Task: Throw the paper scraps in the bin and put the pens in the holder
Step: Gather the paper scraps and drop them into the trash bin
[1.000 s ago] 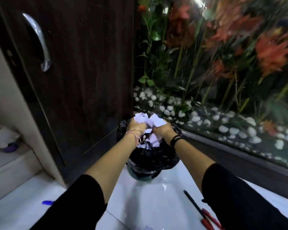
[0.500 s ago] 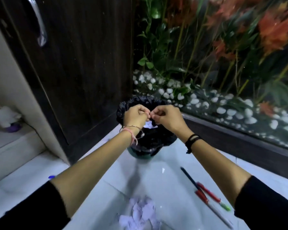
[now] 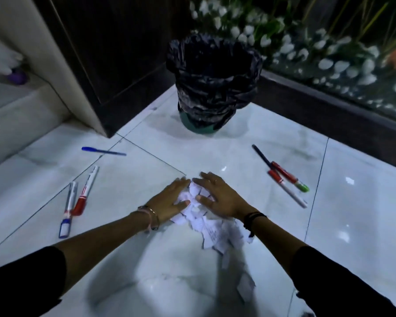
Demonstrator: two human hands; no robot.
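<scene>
There is one view only, taken from a wide-angle camera on the person's head. It looks forward and steeply down at the glossy white tiled floor, close enough that both black-sleeved forearms enter from the bottom corners. It faces the far corner of the floor, where the black-bagged round bin stands. Straight tile joints bow toward the frame edges. No second view shares the scene.

1 bin; 6 pens: 3 left, 3 right; 1 scrap pile; 2 hands.
</scene>
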